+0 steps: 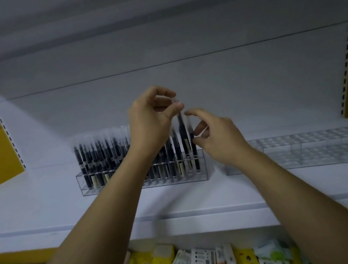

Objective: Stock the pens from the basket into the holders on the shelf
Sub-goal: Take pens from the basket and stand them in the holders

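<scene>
Was watching the head cam feed remotely on this one. The left hand (151, 121) had a pen (183, 135) pinched by its very top, thumb against forefinger on the clear cap end, with the other fingers curled loosely above. The pen stood close to upright, and its lower end looked to be down in one of the last slots at the right end of the clear holder (202, 168). That holder sat on the white shelf (34, 207), packed with black pens (105, 157) nearly all the way across.

The right hand (216, 137) hovered just beside that pen, fingers half curled, forefinger reaching toward the top of the neighbouring one. It was too blurry for me to say whether it was touching or gripping anything.

My read on handling: these looked light, stiff and skinny, with slick plastic barrels. A two-finger pinch near the top seemed plenty, and it kept the knuckles off the neighbours. The catch, I'd guess, was the crowding. A tilted pen could snag a slot edge or knock the ones beside it, so going straight down seemed the way. The acrylic holder looked light too and might slide if shoved.

A second holder (316, 147) sat to the right, near the first but apart, with no pens showing in it. The basket wasn't in frame, just yellow and white packets (204, 261) below the shelf.
</scene>
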A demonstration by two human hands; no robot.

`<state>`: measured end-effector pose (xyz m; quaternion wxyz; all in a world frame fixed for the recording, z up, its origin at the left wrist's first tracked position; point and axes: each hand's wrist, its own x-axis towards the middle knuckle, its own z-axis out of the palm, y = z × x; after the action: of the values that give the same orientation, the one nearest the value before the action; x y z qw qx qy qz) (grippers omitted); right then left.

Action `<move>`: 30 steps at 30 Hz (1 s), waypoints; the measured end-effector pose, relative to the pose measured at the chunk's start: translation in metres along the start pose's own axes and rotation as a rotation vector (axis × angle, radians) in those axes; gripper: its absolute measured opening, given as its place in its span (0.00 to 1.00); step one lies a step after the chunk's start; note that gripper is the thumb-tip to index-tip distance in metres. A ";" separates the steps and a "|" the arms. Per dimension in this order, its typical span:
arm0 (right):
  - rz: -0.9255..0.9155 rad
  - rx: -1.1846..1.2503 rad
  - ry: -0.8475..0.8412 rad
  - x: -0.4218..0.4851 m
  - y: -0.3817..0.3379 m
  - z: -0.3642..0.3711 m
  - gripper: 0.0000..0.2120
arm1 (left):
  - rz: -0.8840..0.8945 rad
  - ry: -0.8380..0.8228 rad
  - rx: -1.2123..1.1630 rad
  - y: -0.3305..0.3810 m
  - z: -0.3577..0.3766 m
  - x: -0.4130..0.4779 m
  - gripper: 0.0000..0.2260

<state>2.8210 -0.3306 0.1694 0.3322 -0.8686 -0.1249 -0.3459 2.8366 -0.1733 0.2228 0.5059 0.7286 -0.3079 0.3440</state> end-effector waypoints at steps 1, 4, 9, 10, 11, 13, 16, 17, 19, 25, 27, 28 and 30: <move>-0.003 -0.018 0.001 -0.001 0.000 0.000 0.27 | 0.013 -0.002 0.008 0.000 -0.001 -0.001 0.08; -0.001 -0.034 -0.039 -0.005 0.000 0.001 0.31 | 0.031 -0.013 0.023 0.001 -0.002 -0.002 0.07; 0.017 -0.034 -0.067 -0.012 -0.001 0.002 0.34 | -0.032 0.013 -0.019 -0.001 -0.008 -0.004 0.07; 0.021 -0.041 -0.071 -0.012 -0.001 0.001 0.35 | -0.039 0.017 -0.024 -0.001 -0.009 -0.004 0.07; 0.028 -0.048 -0.080 -0.012 -0.001 0.000 0.36 | -0.044 0.021 -0.025 -0.001 -0.009 -0.004 0.07; 0.049 -0.056 -0.099 -0.011 -0.002 -0.001 0.37 | -0.048 0.018 -0.015 -0.001 -0.010 -0.006 0.07; 0.077 -0.059 -0.120 -0.010 -0.004 -0.002 0.38 | -0.049 -0.020 0.046 -0.004 -0.007 -0.013 0.08; 0.084 -0.064 -0.119 -0.010 -0.005 -0.003 0.38 | -0.053 -0.046 0.082 -0.005 -0.004 -0.015 0.07; 0.095 -0.081 -0.122 -0.010 -0.008 -0.004 0.38 | -0.071 -0.081 0.155 -0.008 0.002 -0.016 0.06; 0.111 -0.105 -0.169 -0.012 -0.017 -0.006 0.40 | -0.080 -0.172 0.443 -0.014 0.016 0.001 0.08; 0.124 -0.109 -0.173 -0.012 -0.018 -0.006 0.40 | -0.108 -0.221 0.436 -0.016 0.016 0.001 0.07; 0.130 -0.112 -0.179 -0.013 -0.018 -0.007 0.40 | -0.106 -0.217 0.418 -0.017 0.016 0.000 0.07; 0.127 -0.125 -0.191 -0.013 -0.019 -0.006 0.41 | -0.065 -0.187 0.436 -0.019 0.013 -0.003 0.08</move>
<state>2.8003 -0.3207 0.1732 0.2854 -0.9227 -0.0790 -0.2468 2.8524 -0.1801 0.2069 0.3166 0.8588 -0.2482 0.3172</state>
